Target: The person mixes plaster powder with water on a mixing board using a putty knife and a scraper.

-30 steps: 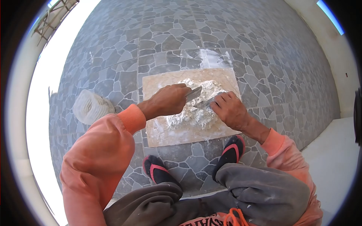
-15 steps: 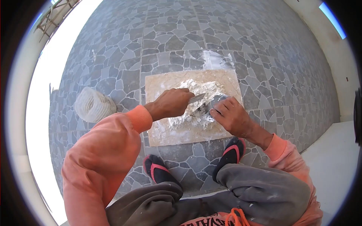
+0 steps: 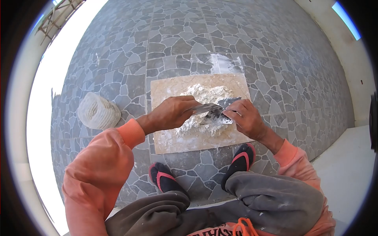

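In the head view my left hand (image 3: 171, 113) is closed around a putty knife (image 3: 206, 107) with a thin metal blade. Its blade reaches right across to a dark flat scraper (image 3: 229, 102), overlapping it in this view. My right hand (image 3: 247, 119) pinches that scraper at its right side. Some dark and whitish paste clings around the two blades. Below both hands a heap of white, crumbly powder mix (image 3: 202, 93) is spread over a beige board (image 3: 169, 146) on the floor.
A coil of translucent strapping or netting (image 3: 98, 111) stands on the stone-patterned floor (image 3: 177, 39) to the left. A white smear (image 3: 226, 63) marks the floor beyond the board. My feet in flip-flops (image 3: 241, 163) are at the board's near edge.
My left hand has drawn back left and slightly down, and the putty knife's blade now lies across the scraper. The right hand has shifted slightly, with the scraper turned more level.
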Available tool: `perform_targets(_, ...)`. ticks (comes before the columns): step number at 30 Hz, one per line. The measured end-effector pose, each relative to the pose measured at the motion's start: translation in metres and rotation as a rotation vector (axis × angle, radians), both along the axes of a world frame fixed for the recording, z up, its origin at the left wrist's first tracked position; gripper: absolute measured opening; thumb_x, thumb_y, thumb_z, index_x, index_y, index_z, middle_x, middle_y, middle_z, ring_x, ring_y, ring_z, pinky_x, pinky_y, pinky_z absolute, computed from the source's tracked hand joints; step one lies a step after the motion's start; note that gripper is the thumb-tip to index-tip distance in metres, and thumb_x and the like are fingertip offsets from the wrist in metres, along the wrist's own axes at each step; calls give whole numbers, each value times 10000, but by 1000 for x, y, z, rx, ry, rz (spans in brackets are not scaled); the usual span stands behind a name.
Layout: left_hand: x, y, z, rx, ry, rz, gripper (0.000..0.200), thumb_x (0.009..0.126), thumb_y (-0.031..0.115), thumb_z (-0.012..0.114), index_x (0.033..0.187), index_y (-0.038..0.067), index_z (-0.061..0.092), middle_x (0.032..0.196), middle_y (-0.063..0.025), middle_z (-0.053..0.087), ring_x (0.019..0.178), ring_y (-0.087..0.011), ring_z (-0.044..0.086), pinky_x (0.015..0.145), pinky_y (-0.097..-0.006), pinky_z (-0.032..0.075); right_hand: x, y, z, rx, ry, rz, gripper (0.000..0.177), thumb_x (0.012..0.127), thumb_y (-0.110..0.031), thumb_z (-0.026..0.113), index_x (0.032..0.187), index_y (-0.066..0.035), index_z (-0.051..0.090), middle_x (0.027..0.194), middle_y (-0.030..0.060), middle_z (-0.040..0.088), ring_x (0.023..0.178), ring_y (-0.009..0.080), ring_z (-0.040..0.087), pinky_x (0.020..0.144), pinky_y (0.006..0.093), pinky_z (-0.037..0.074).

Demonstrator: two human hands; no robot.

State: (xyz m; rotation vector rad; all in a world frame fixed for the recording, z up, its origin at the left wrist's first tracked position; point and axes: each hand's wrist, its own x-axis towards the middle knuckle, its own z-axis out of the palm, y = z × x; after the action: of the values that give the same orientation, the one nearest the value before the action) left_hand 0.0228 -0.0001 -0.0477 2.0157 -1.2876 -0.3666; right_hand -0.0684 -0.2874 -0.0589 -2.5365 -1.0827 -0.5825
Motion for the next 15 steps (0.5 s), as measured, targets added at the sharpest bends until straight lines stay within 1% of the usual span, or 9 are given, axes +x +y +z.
perform_targets(2, -2, -1, -4, -32, -41, 3, 294, 853, -27, 599, 1147, -18, 615, 952, -173, 624, 835, -359, 632, 736, -442, 505, -2, 2, 7, -2, 5, 21, 325, 741, -37, 648, 1066, -31, 648, 1010, 87, 618, 953, 258, 602, 810, 385, 493)
perform_targets(6, -10, -6, -15, -42, 10, 27, 280, 869, -4, 590, 1148, -16, 614, 956, -173, 625, 841, -362, 633, 743, -433, 513, -7, 6, 7, 29, -16, 32, 342, 728, -16, 653, 1070, -20, 645, 1001, 92, 620, 935, 267, 604, 798, 384, 503)
perform_targets(7, -11, -8, -17, -69, 32, 45, 247, 877, 39, 599, 1121, 10, 625, 928, -165, 618, 862, -379, 623, 769, -466, 506, -8, 5, 7, 33, -23, 32, 349, 723, -10, 654, 1072, -18, 645, 1004, 92, 620, 934, 269, 604, 801, 384, 506)
perform_targets(10, -12, -12, -23, -87, 19, 54, 248, 880, 46, 593, 1123, 15, 629, 937, -161, 622, 863, -380, 626, 771, -466, 508, -10, 6, 11, 54, -29, 36, 372, 709, 8, 656, 1080, -13, 643, 1013, 92, 619, 932, 275, 604, 808, 386, 516)
perform_targets(13, -9, -17, -31, -47, -14, 40, 252, 882, 53, 589, 1128, 23, 633, 943, -156, 625, 873, -374, 628, 773, -463, 511, -11, 13, 21, 102, -6, 57, 393, 701, 21, 652, 1092, -8, 639, 1019, 94, 617, 935, 278, 605, 812, 393, 527)
perform_targets(15, -5, -17, -32, -44, -30, 71, 255, 879, 52, 591, 1129, 26, 635, 949, -151, 630, 882, -370, 630, 773, -462, 512, -12, 19, 26, 145, 11, 81, 406, 696, 31, 648, 1100, -6, 635, 1024, 96, 615, 941, 278, 605, 813, 397, 534)
